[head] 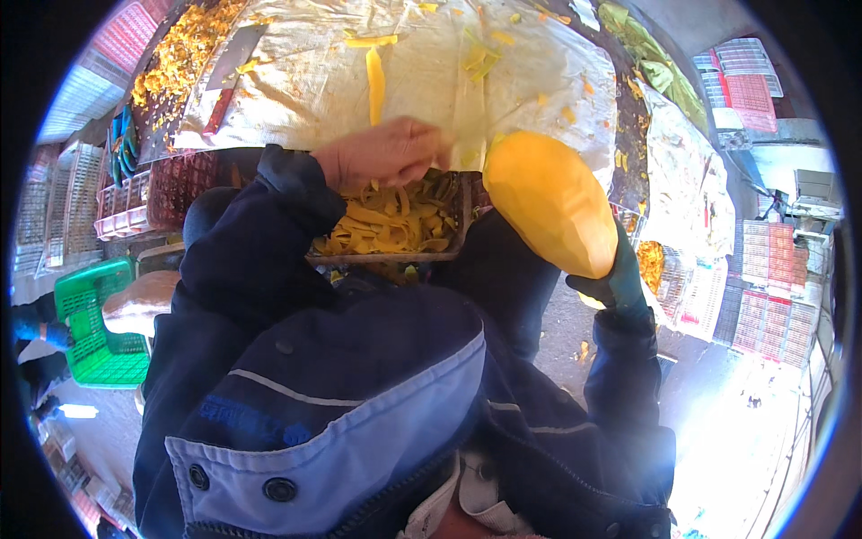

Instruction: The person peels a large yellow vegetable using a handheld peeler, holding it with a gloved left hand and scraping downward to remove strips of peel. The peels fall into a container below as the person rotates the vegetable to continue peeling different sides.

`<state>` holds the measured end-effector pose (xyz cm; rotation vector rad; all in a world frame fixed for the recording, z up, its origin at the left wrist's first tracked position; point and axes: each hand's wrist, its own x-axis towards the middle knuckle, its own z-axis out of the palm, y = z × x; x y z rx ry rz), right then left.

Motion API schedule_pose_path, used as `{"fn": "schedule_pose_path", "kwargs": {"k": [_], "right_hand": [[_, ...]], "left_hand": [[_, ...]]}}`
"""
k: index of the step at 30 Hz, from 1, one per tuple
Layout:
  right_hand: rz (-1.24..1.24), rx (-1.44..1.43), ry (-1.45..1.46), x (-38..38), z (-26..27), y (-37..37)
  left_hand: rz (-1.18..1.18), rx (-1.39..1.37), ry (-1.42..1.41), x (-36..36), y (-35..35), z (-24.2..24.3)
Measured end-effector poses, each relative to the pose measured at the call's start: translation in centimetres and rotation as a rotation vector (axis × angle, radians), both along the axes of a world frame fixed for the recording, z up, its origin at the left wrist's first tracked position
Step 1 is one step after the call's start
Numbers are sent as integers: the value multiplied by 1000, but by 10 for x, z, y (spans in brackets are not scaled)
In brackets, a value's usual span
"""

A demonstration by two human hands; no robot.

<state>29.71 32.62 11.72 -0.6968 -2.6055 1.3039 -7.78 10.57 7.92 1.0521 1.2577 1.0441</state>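
Note:
My left hand [387, 151], bare and blurred by motion, is over the near edge of a cloth-covered table [417, 87]. Its fingers are curled; whether they hold anything cannot be told. In my gloved right hand [609, 283] rests the lower end of a large, peeled, yellow-orange squash or similar fruit [552, 202], tilted with its upper end by the table edge. Below my left hand a crate [465, 215] holds many yellow peelings [390, 222]. A few peel strips [376, 84] lie on the cloth. A broad-bladed knife with a red handle [221, 111] lies at the cloth's left.
Orange scraps [182, 54] are heaped at the table's far left, near a blue-green glove [123, 145]. A reddish plastic crate [178, 192] and a green crate [101, 364] stand left. Stacked crates [771, 256] are at right. Another person's gloved hand [57, 335] shows at far left.

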Motion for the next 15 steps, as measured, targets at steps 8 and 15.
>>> {"fn": "schedule_pose_path", "kwargs": {"k": [8,15], "right_hand": [[64,200,-45,-3,6,-4],[-89,62,22,3,-5,-5]], "left_hand": [[-323,27,315,-15,21,18],[-100,-120,138,2,-25,4]]}}
